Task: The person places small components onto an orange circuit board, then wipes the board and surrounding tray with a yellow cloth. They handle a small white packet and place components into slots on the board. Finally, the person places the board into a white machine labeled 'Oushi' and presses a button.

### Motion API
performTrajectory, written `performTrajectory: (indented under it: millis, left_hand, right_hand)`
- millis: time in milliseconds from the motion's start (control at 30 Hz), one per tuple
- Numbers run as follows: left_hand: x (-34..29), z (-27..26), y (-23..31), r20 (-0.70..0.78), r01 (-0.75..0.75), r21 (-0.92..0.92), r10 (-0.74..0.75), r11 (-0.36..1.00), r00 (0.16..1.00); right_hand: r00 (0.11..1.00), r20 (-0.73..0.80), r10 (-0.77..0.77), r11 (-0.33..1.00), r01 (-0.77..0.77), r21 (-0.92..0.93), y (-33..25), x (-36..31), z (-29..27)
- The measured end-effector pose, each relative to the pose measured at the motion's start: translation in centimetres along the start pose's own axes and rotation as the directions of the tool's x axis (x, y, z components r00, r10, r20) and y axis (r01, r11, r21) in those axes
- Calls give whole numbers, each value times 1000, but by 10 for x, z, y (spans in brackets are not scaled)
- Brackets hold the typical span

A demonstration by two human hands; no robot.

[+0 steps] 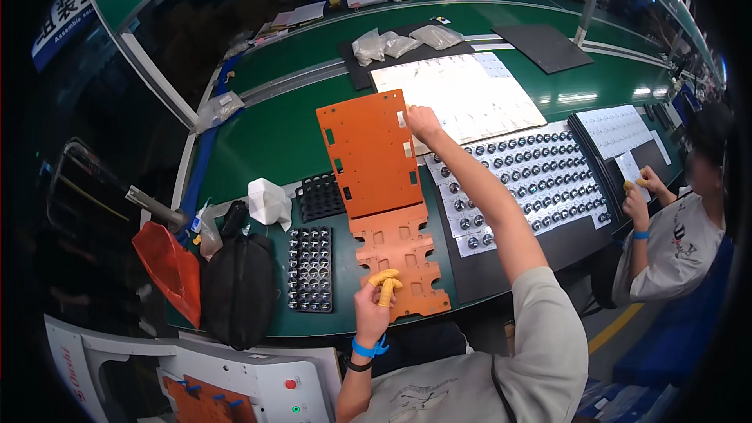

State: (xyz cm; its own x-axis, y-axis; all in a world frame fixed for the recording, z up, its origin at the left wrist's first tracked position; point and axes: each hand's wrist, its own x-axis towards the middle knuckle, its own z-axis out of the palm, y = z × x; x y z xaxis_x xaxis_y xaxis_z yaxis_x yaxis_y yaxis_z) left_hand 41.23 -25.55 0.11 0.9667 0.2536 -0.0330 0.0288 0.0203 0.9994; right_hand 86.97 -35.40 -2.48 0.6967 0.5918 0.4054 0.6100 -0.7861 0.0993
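Observation:
An orange hinged plate fixture lies on the bench in front of me. Its flat panel (368, 157), pierced by holes and slots, is tilted up at the far end. My right hand (424, 124) grips this panel by its upper right edge, with the fingertips partly hidden behind it. The lower orange plate (392, 239) has notched sides and shaped recesses. Over its near left part is my left hand (374, 298), yellow covers on its fingers. Those fingers are bent together; anything between them is too small to make out.
Left of the fixture are a black tray of shiny round parts (310, 270), another black tray (319, 196), a white box-like piece (269, 202) and a black bag (240, 290). Rightward, a board of round parts (533, 180) lies near a co-worker (674, 235). Behind is a white panel (458, 94).

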Motion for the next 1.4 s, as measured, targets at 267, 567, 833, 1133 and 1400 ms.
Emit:
performTrajectory:
  millis: [267,567,833,1133,1400]
  left_hand:
    - [-7,-6,-4,-27,33,-21,-34,999,999]
    - [-3,-1,-5,-56,-22,6,22,1000,998]
    - [-2,-1,-23,-73,-112,114,121,987,990]
    - [-1,0,-10,-33,-52,-13,51,999,998]
    - [-2,1,-4,-37,-17,-22,16,1000,999]
  right_hand:
    - [994,-6,108,991,-108,74,19,21,36]
    - [974,223,51,998,-56,18,53,20,88]
    - [985,172,34,995,-49,88,51,32,77]
    - [963,-268,30,970,36,240,90,12,69]
    - [992,47,-118,985,111,131,46,-43,0]
